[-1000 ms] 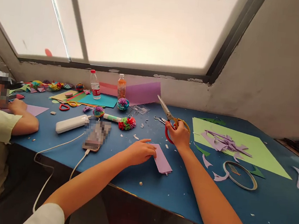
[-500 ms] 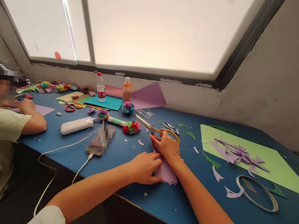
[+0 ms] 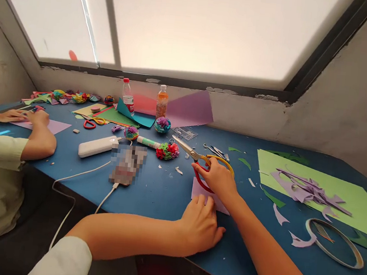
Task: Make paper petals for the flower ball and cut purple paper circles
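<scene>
In my right hand (image 3: 221,178) is a pair of scissors (image 3: 195,154) with one red and one yellow handle. The fingers wrap the handles, and the blades point to the far left. Below the scissors lies a small purple paper piece (image 3: 196,190), partly covered by both hands. My left hand (image 3: 201,222) rests on its near side, fingertips laid on the paper and thumb out to the right. Left of the blades are a red and green paper flower (image 3: 168,151), a glue stick (image 3: 148,142) and a purple and teal paper ball (image 3: 162,125).
A co-worker's hands (image 3: 38,116) rest over purple paper at the left. A phone (image 3: 129,165) and a white power bank (image 3: 97,147) lie with cables. Two bottles (image 3: 161,103) stand behind. Purple scraps (image 3: 311,190) cover a green sheet (image 3: 360,204); a tape ring (image 3: 359,261) lies nearer.
My left hand has slid nearer the table edge along the paper, baring its upper left part. The teal sheet's left corner has risen. The view has shifted, and the co-worker's head has left it.
</scene>
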The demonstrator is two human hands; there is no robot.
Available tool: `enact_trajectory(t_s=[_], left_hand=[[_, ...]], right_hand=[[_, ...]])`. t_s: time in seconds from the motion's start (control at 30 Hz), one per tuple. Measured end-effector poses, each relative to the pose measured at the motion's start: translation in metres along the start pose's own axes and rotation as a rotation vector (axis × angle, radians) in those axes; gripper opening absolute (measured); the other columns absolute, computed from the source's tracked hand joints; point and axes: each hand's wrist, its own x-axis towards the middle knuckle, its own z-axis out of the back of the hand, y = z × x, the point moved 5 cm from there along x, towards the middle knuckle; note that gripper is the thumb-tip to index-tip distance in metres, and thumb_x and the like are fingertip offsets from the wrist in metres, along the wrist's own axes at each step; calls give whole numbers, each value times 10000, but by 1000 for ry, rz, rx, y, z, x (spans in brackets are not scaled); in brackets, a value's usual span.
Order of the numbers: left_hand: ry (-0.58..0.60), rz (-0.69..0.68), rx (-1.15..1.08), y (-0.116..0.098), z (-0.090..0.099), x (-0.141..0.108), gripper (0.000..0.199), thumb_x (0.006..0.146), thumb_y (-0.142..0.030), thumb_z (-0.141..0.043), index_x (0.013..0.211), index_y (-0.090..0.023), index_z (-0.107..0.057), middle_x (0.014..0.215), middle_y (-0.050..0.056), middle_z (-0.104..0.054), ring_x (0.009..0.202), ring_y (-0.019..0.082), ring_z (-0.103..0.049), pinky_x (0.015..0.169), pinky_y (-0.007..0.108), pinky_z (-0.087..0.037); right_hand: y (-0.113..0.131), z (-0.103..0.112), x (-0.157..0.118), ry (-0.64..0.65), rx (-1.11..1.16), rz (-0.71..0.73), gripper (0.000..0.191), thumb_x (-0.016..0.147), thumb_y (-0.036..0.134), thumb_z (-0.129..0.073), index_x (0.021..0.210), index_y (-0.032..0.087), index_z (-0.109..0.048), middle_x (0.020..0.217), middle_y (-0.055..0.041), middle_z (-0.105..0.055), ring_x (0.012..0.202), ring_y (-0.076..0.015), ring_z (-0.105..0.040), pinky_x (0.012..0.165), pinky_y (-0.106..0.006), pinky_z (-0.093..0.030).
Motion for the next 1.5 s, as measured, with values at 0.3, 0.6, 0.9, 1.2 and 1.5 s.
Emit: enact_trajectory(t_s=[0.3, 0.6, 0.9, 1.2, 1.5], left_hand=[[-87, -404, 29, 19, 1, -17, 819, 826, -763, -392, 1036, -18, -661, 995, 181, -687, 878, 254, -611, 896, 361, -468], [-101, -471, 35, 19, -2, -18, 914, 731, -858, -390, 938, -17, -681, 853, 171, -691, 775, 251, -607, 806, 374, -488], [-13, -412, 11, 25, 3, -16, 686, 891, -653, -405, 1072, -43, -660, 1027, 163, -684, 873, 262, -624, 808, 375, -512], [158, -126, -217, 68, 31, 4, 616, 892, -400, -572, 1402, -98, -404, 1500, 150, -378, 1386, 280, -341, 1132, 408, -316], [175, 101, -591, 110, 26, 40, 749, 600, -328, -839, 1233, -120, -496, 1233, 146, -581, 1151, 295, -554, 967, 385, -451]], right_hand=[[33, -29, -13, 53, -12, 146, 557, 871, 690, -422, 1085, 189, -536, 910, -89, -725, 848, -280, -699, 624, -306, -420], [46, -35, -7, -19, -113, 183, 694, 845, 730, -413, 1189, 140, -533, 869, -161, -712, 845, -341, -694, 594, -300, -375], [57, -36, 27, -129, -9, 236, 690, 814, 717, -484, 1141, 115, -570, 926, -165, -707, 869, -317, -673, 615, -284, -339], [1, 21, 19, -152, 179, 74, 500, 847, 646, -418, 924, 184, -593, 867, -105, -693, 785, -254, -638, 649, -315, -402], [-103, 21, -3, -60, 133, -158, 494, 773, 579, -346, 792, 185, -643, 650, -133, -657, 596, -289, -604, 516, -359, -418]])
